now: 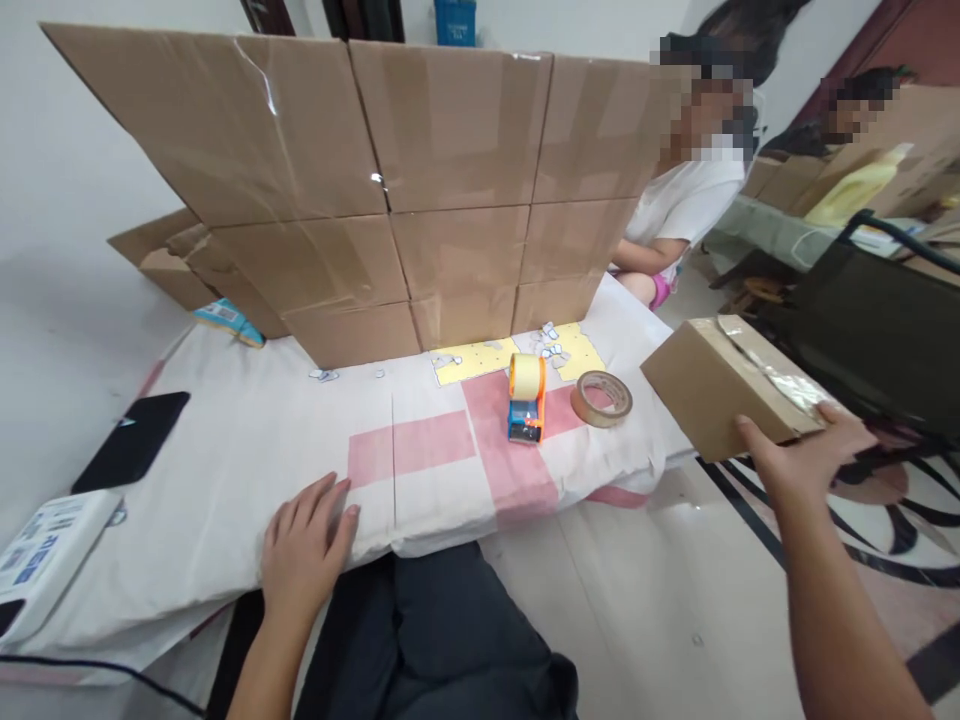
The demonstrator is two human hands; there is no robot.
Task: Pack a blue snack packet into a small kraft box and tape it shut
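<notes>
My right hand (pixel 806 450) grips a closed cardboard box (pixel 720 390), thumb on one side and fingers over the taped top, held off the table's right edge. The fingers of my left hand (pixel 307 535) are spread flat on the white and pink tablecloth (pixel 435 445), near the front edge, with nothing held. Between the hands, a tape dispenser (pixel 526 400) with an orange and blue frame stands on the cloth. A roll of brown tape (pixel 602 399) lies just right of it. Behind them rises a wall of stacked cardboard boxes (pixel 457 150).
At the left of the table are a black tablet-like object (pixel 133 440), a white device (pixel 52 560) and a blue packet (pixel 231 320) beside an open box (pixel 161 265). A person in a white shirt (pixel 694 205) sits behind the stack. A dark chair (pixel 877 320) stands at the right.
</notes>
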